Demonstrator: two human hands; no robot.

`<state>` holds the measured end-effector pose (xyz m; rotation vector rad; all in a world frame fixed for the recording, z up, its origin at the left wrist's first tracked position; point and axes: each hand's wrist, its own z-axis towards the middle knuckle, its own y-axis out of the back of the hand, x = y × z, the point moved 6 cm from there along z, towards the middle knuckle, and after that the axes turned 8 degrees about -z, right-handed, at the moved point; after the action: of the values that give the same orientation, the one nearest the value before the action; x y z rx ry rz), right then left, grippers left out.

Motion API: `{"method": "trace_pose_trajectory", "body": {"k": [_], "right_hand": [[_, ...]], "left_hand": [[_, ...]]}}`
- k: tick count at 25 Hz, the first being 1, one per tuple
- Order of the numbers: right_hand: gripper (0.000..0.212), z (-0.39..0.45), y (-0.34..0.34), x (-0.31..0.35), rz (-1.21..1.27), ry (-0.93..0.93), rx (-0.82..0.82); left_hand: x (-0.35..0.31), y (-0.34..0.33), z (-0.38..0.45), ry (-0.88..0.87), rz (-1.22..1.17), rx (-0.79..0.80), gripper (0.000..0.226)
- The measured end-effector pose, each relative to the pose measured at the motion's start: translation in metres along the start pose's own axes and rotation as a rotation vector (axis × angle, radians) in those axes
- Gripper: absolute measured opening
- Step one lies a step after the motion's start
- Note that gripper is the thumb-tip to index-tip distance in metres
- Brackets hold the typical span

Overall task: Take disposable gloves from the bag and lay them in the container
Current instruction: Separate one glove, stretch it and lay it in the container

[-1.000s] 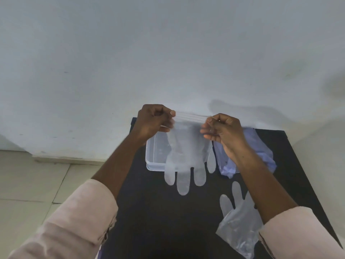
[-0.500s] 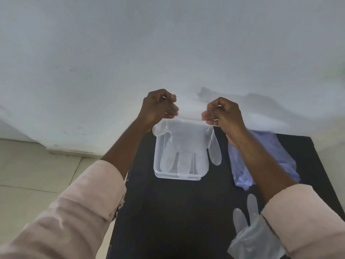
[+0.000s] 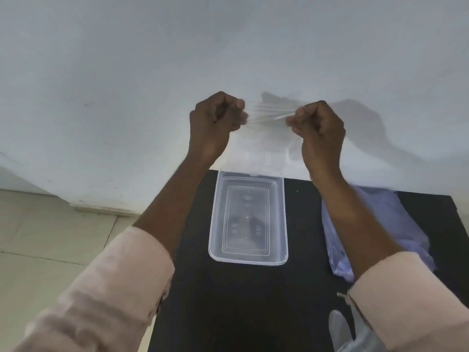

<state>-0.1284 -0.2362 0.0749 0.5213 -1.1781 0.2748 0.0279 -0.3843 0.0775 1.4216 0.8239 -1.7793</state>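
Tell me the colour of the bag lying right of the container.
Pale lilac-blue, translucent plastic bag, crumpled beside the clear container. Head view, the only one, shows it.

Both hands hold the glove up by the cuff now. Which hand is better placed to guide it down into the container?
Probably the left hand. It stands almost above the clear container, while the right hand is further toward the bag. Both pinch the glove, so both will likely lower it together.

Black table (image 3: pixel 228 301): container (image 3: pixel 285 224), bag (image 3: pixel 406 224), glove (image 3: pixel 340 326).
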Motion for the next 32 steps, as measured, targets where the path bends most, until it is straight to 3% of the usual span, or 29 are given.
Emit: {"method": "trace_pose_trajectory", "body": {"k": [4, 7, 11, 14, 21, 27, 32], "right_hand": [[0.011, -0.061, 0.0, -0.034, -0.044, 0.04, 0.061], [0.013, -0.106, -0.006, -0.091, -0.177, -0.042, 0.19], [0.019, -0.134, -0.007, -0.14, -0.505, -0.031, 0.265], [0.012, -0.149, -0.008, -0.155, -0.667, -0.098, 0.315], [0.009, -0.166, -0.007, -0.168, -0.732, -0.216, 0.397], [0.012, -0.167, -0.011, -0.172, -0.777, -0.318, 0.528], [0.012, -0.165, -0.01, -0.172, -0.918, -0.271, 0.718]], "left_hand": [[0.05, 0.015, -0.055, 0.106, -0.026, -0.004, 0.021], [0.107, 0.026, -0.095, 0.204, 0.166, 0.048, 0.019], [0.146, 0.034, -0.123, -0.032, 0.681, 0.178, 0.017], [0.158, 0.033, -0.134, -0.09, 0.939, 0.251, 0.019], [0.16, 0.03, -0.149, -0.088, 0.99, 0.287, 0.03], [0.171, 0.027, -0.154, -0.022, 1.054, 0.426, 0.017], [0.181, 0.029, -0.158, 0.153, 1.16, 0.642, 0.053]]}}
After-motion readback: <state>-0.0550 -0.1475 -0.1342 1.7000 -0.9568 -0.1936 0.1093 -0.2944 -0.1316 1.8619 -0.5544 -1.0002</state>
